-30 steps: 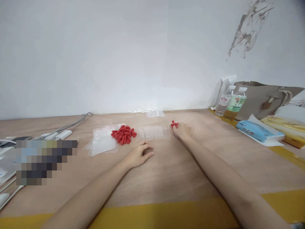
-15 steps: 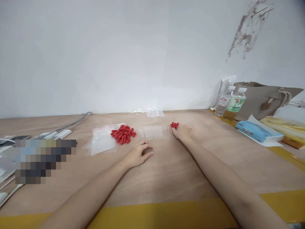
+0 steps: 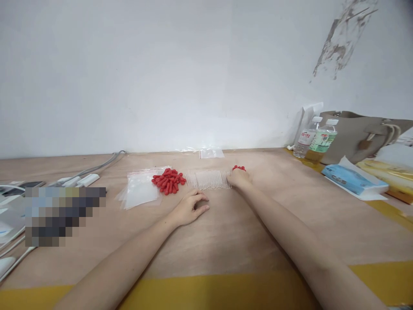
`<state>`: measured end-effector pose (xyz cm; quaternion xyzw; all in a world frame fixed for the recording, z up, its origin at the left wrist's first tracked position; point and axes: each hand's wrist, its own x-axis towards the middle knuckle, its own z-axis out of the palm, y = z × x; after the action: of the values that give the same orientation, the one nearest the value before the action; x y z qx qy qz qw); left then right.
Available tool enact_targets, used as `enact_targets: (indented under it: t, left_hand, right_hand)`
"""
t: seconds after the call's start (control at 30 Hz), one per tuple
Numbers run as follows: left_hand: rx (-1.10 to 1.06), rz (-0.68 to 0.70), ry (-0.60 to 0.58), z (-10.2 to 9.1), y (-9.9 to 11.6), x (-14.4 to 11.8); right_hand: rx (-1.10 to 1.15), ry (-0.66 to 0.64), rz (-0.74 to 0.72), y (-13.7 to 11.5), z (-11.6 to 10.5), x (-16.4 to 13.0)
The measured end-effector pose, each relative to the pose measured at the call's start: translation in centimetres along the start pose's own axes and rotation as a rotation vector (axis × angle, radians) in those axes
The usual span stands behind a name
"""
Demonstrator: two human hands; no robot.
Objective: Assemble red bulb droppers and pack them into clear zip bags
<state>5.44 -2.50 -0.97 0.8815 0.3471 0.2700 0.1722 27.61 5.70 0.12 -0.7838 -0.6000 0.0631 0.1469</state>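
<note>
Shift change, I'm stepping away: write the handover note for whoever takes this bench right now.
Left hand: flat on the table, loosely curled, holding nothing.
Right hand: at the right end of the row of clear tubes, a few red caps at its fingertips.
Red cap pile lies left of the tubes, clear zip bags beside it.
Done: tubes laid out.
Left: none look capped or bagged.

Left hand [image 3: 190, 209] palm-down, fingers [image 3: 201, 199] loosely curled; right hand [image 3: 238, 177] extended far forward, fingers bunched.
</note>
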Motion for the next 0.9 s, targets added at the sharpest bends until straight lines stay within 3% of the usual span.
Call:
enact_targets:
  t: [0.13,0.3,0.4,0.47,0.67,0.9]
  left_hand:
    - [0.046,-0.004,0.04,-0.1,0.1,0.0]
    - [0.417,-0.03,0.338,-2.6,-1.6,0.1]
    - [0.615,-0.154,0.519,-4.9,-3.5,-0.1]
    - [0.703,-0.26,0.581,-6.0,-4.5,-0.3]
    - [0.776,-0.414,0.555,-6.0,-5.7,-0.1]
    - [0.839,-0.355,0.524,-4.9,-5.9,1.0]
  right_hand:
    - [0.009,-0.016,0.005,-0.2,-0.4,-0.1]
    - [0.036,0.045,-0.111,0.0,-1.7,-2.5]
    - [0.066,0.123,-0.244,1.3,-2.0,-4.9]
    - [0.112,0.245,-0.393,2.6,-1.6,-6.2]
    - [0.297,0.359,-0.59,5.3,0.3,-8.0]
    - [0.287,0.376,-0.646,4.6,0.6,-8.5]
